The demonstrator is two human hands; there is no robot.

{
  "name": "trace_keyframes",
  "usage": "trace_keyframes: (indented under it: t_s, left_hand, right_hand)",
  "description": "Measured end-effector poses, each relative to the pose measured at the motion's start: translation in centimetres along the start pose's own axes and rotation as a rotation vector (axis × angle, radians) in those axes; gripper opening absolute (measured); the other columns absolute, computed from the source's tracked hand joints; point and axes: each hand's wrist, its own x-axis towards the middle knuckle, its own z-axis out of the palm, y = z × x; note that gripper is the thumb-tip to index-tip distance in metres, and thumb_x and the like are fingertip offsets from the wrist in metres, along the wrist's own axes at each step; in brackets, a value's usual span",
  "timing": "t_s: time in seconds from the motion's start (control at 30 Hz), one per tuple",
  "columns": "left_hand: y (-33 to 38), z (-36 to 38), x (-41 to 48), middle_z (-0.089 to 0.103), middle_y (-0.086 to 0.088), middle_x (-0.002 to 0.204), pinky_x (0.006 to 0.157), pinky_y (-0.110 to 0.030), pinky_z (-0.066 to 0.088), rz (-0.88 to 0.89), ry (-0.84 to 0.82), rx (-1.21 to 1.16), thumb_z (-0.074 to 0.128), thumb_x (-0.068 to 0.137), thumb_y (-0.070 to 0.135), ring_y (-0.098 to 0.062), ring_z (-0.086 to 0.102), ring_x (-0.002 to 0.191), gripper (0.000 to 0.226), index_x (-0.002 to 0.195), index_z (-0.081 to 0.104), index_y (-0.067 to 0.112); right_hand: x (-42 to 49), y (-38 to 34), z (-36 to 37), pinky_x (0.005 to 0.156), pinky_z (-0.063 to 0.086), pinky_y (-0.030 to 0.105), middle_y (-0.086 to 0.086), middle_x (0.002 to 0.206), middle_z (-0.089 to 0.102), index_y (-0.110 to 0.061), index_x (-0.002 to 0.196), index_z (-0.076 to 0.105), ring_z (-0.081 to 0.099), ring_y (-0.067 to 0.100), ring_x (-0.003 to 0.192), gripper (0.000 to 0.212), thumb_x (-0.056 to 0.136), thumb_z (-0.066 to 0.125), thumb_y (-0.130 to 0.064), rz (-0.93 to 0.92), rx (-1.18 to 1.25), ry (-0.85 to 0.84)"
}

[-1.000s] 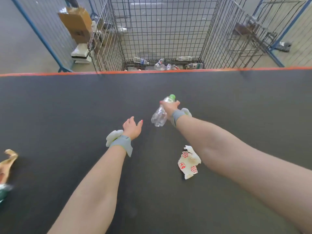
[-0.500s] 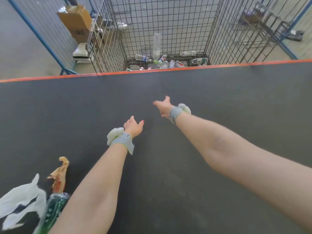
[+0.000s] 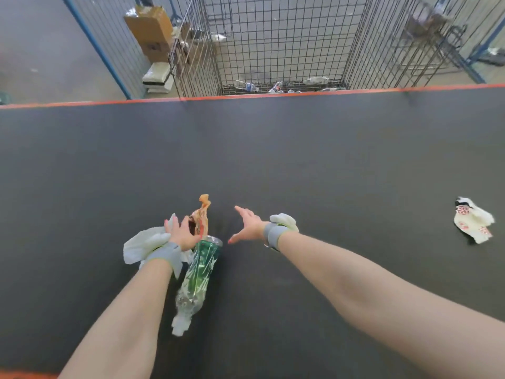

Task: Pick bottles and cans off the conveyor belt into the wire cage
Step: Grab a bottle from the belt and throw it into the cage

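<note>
A crushed clear bottle with a green label lies on the dark conveyor belt, its cap end toward me. My left hand hovers open just beyond and left of the bottle's far end, above a white plastic bag and an orange wrapper. My right hand is open with fingers spread, just right of the bottle's far end, not touching it. The wire cage stands past the belt's far orange edge, with several bottles on its floor.
A crumpled white paper with red marks lies on the belt at the right. A cardboard box and blue-framed mesh fencing stand left of the cage. More wire racks are at the right.
My right hand let go of the clear bottle, which flew into the cage. The green-labelled bottle, bag and wrapper rode in from the left; both hands now hover by them.
</note>
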Motion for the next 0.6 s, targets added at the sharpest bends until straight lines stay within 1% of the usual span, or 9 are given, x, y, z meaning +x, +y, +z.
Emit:
trace_keyframes:
  t_s: [0.1,0.17,0.23,0.27,0.33,0.37,0.43,0.53,0.6]
  left_hand:
    - [-1.2,0.7,-2.5,0.001,-0.018,0.158,0.12,-0.04,-0.001,0.025,-0.041,-0.045,0.053,0.091,0.048,-0.03,-0.009,0.147,0.089,0.153,-0.002,0.015]
    - [-1.2,2.1,-3.6,-0.001,-0.015,0.159,0.119,-0.039,0.001,0.044,-0.058,-0.132,0.06,0.087,0.046,-0.029,-0.01,0.147,0.091,0.153,0.004,0.017]
    - [-0.9,4.0,-3.8,0.0,-0.014,0.159,0.118,-0.037,0.003,0.056,-0.024,-0.189,0.06,0.087,0.045,-0.029,-0.007,0.147,0.086,0.152,0.011,0.018]
    - [-0.6,4.8,-3.7,0.003,-0.013,0.159,0.118,-0.037,0.004,0.066,-0.017,-0.193,0.057,0.089,0.046,-0.029,-0.004,0.147,0.081,0.152,0.014,0.017]
    - [0.4,5.9,-3.2,0.011,-0.013,0.158,0.118,-0.038,0.009,0.076,-0.067,-0.169,0.052,0.091,0.048,-0.031,0.005,0.147,0.075,0.15,0.019,0.016]
    - [0.9,6.3,-3.0,0.013,-0.013,0.157,0.118,-0.039,0.011,0.079,-0.095,-0.161,0.052,0.091,0.049,-0.031,0.007,0.146,0.075,0.15,0.02,0.017]
    - [2.2,6.7,-2.4,0.016,-0.014,0.156,0.118,-0.039,0.013,0.093,-0.137,-0.163,0.054,0.089,0.048,-0.032,0.009,0.146,0.075,0.15,0.022,0.018]
    - [4.3,6.5,-1.8,0.021,-0.015,0.154,0.117,-0.037,0.016,0.131,-0.117,-0.161,0.054,0.089,0.045,-0.031,0.015,0.144,0.072,0.148,0.024,0.015]
    - [5.8,5.8,-0.9,0.019,-0.016,0.155,0.118,-0.038,0.013,0.153,-0.116,-0.169,0.051,0.092,0.046,-0.03,0.012,0.146,0.073,0.15,0.02,0.013]
  right_hand:
    - [-1.8,0.1,3.4,0.118,0.005,0.05,0.001,0.161,-0.013,-0.031,0.154,-0.004,-0.013,0.025,0.148,0.116,0.074,0.078,-0.046,-0.126,-0.104,-0.002]
    - [-2.6,0.3,6.0,0.117,0.003,0.051,-0.001,0.161,-0.016,-0.034,0.154,-0.002,-0.016,0.026,0.147,0.116,0.071,0.078,-0.051,-0.132,-0.066,0.045]
    - [-3.3,0.7,8.3,0.118,0.009,0.049,0.002,0.16,-0.012,-0.035,0.153,0.0,-0.008,0.032,0.147,0.116,0.069,0.079,-0.053,-0.016,0.065,0.2]
    - [-3.6,1.1,9.0,0.117,0.014,0.046,0.004,0.159,-0.011,-0.035,0.153,0.001,-0.002,0.034,0.145,0.116,0.07,0.08,-0.048,0.082,0.119,0.291]
    - [-3.9,2.2,9.5,0.113,0.025,0.04,0.006,0.158,-0.014,-0.034,0.152,-0.001,0.007,0.036,0.142,0.111,0.076,0.079,-0.028,0.291,0.193,0.413]
    - [-4.2,2.8,9.2,0.11,0.03,0.039,0.006,0.158,-0.018,-0.035,0.152,-0.002,0.012,0.036,0.141,0.106,0.08,0.074,-0.018,0.377,0.211,0.459]
    - [-4.5,4.3,8.2,0.105,0.035,0.039,0.009,0.158,-0.017,-0.037,0.152,-0.004,0.023,0.033,0.136,0.098,0.087,0.064,-0.01,0.494,0.213,0.505]
    - [-5.4,6.2,5.6,0.098,0.039,0.04,0.014,0.151,0.01,-0.037,0.152,-0.001,0.036,0.032,0.125,0.092,0.088,0.062,-0.013,0.602,0.269,0.545]
    - [-5.7,7.5,2.7,0.094,0.039,0.039,0.013,0.145,0.018,-0.034,0.152,0.004,0.038,0.032,0.122,0.091,0.087,0.065,-0.019,0.643,0.323,0.614]
